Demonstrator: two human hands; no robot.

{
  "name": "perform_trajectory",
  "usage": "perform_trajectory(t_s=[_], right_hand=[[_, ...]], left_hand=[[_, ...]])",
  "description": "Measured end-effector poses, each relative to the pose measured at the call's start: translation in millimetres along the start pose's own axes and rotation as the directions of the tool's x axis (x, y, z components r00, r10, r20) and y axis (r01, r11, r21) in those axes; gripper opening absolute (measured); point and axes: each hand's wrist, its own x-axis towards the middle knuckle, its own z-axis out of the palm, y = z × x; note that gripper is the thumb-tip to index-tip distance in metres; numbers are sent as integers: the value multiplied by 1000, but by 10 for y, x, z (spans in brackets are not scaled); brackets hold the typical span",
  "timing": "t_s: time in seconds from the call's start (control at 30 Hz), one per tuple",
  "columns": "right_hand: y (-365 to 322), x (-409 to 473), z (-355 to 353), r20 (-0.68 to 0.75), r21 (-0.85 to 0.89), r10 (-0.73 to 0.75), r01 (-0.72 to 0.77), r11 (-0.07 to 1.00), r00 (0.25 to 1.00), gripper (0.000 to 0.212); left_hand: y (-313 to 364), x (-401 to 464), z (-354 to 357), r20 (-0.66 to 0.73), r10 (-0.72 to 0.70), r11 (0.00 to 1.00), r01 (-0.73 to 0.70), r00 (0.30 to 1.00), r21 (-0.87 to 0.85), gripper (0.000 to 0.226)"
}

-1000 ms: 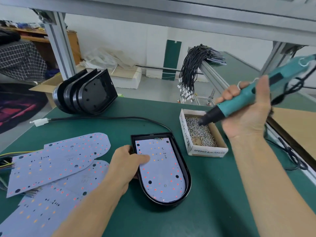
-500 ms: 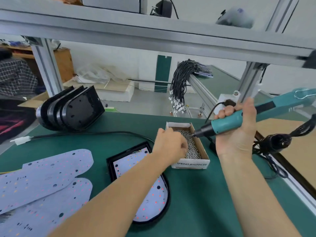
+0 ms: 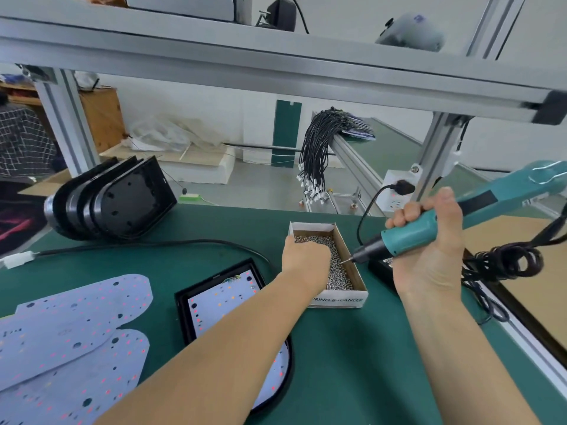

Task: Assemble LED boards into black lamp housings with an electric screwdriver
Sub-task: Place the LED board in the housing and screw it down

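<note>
Workbench [image 3: 352,363] covered in green matting fills the lower view, framed above by an aluminium rail [image 3: 276,61] on upright posts. Loose LED boards [image 3: 70,338], pale with red and amber dots, lie overlapped at the left edge of the mat. Spare black lamp housings [image 3: 113,200] stand nested on edge at the far left of the bench, with a black cable [image 3: 153,243] running across the mat in front of them to a white connector [image 3: 18,259]. One black lamp housing [image 3: 184,314] lies flat near the centre with an LED board [image 3: 214,305] seated inside it; the left forearm crosses above its near half. To its right, apart from it, sits a cardboard box [image 3: 340,300] holding small silver screws [image 3: 337,271]. Left hand [image 3: 303,259] reaches down into the box onto the screws; its fingers are hidden, so whether they pinch anything cannot be told. Right hand [image 3: 429,240] wraps its curled fingers and thumb around the teal electric screwdriver [image 3: 445,222], held tilted with the bit pointing down-left over the right side of the box. Coiled black cord [image 3: 506,259] hangs beside the right wrist. Bundle of black wire leads [image 3: 319,148] drapes over a conveyor edge behind the bench.
</note>
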Motion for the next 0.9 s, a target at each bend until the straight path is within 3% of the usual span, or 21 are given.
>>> perform_trajectory(t_s=[0.27,0.33,0.4,0.47,0.5,0.53,0.6,0.67,0.73,0.9], right_hand=[[-38,-27,-5,7,0,-6,6,1000,1000,22],[-53,-36,-9,18,18,-17,17,1000,1000,21],[-69,-55,2,34,48,-18,16,999,999,23],[-86,-89,43,56,72,-2,-2,997,998,26],[-88,-111,79,78,92,12,-20,996,997,28],[-88,-137,128,115,121,29,-43,992,993,33],[-67,-214,242,204,180,70,-108,978,976,51],[-9,-300,383,282,216,107,-172,961,953,59],[71,-398,532,343,231,142,-230,945,929,61],[310,-651,831,385,147,185,-259,955,904,40]], left_hand=[[24,-5,-101,97,21,998,-14,995,-69,26],[-21,-44,-176,29,35,989,-30,999,-145,15],[-138,-101,-287,-83,-2,941,-26,997,-337,25],[-312,-238,-442,-124,-155,743,33,980,-669,23],[-415,-332,-504,-75,-237,550,70,968,-832,20],[-518,-448,-558,15,-292,284,102,956,-953,20],[-690,-729,-597,237,-243,-244,177,941,-954,20],[-832,-1011,-549,371,-128,-586,231,920,-776,16],[-935,-1257,-468,432,-63,-742,247,900,-623,21],[-1050,-1620,-326,495,-100,-880,155,863,-448,13]])
